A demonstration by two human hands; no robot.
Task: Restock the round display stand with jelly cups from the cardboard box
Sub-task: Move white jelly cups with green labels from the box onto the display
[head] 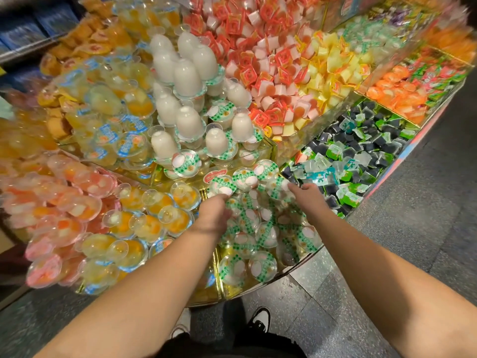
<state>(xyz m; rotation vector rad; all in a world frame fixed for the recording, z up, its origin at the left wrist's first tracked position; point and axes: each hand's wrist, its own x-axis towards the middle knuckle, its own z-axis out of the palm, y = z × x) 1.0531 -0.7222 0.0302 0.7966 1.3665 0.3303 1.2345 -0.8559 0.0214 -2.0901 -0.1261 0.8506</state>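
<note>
Round display stand [260, 282]: tiered, gold-edged compartments, packed w/ sweets. Near-centre compartment held jelly cups [260, 236], clear w/ white filling & green-white checked lids, lying jumbled on their sides, lids mostly facing up or near. Same cups on the tier behind, just far-left, stood stacked upside down, white domes up. Cardboard box not visible.

Fingertips of both hands are buried among the green-lidded jelly cups [260, 229], grip unclear

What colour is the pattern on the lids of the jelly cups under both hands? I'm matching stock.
Green-and-white check bands on the jelly cups, seen in the head view.
</note>
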